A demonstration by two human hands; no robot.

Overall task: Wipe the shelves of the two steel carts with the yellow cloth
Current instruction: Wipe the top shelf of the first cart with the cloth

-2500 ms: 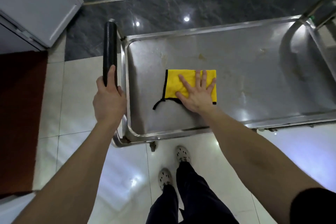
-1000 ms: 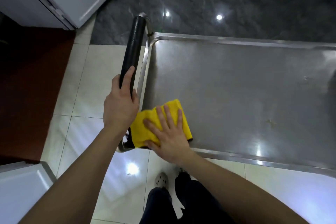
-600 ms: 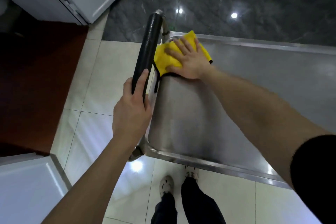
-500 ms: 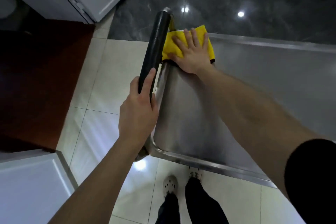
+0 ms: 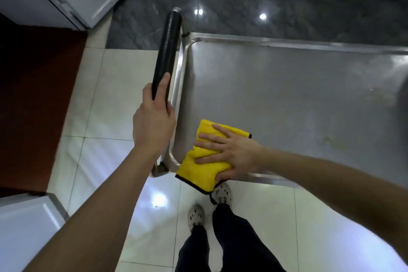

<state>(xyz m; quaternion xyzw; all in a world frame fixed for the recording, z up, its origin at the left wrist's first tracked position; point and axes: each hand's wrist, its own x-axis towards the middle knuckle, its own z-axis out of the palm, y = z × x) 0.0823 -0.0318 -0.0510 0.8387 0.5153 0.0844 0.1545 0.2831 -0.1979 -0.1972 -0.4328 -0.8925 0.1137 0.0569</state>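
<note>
Plainly the yellow cloth [image 5: 198, 168] sits bunched in the near left corner of the steel shelf [image 5: 287, 95], spilling over the rim (corners collect grime). The right hand [image 5: 229, 152] presses it flat-fingered, while the left hand [image 5: 152, 123] grasps the black handle [image 5: 166, 51], likely bracing against the wiping push.

You have one steel cart [image 5: 287, 95], one yellow cloth [image 5: 198, 169], one black handle [image 5: 166, 51], two shoes [image 5: 195, 216], and two hands: left hand [image 5: 152, 123], right hand [image 5: 229, 152].

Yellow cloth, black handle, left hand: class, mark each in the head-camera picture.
yellow cloth [image 5: 196, 174], head view, bare fold below the fingers.
black handle [image 5: 166, 55], head view, grip above the hand.
left hand [image 5: 153, 126], head view, back of the hand.
</note>
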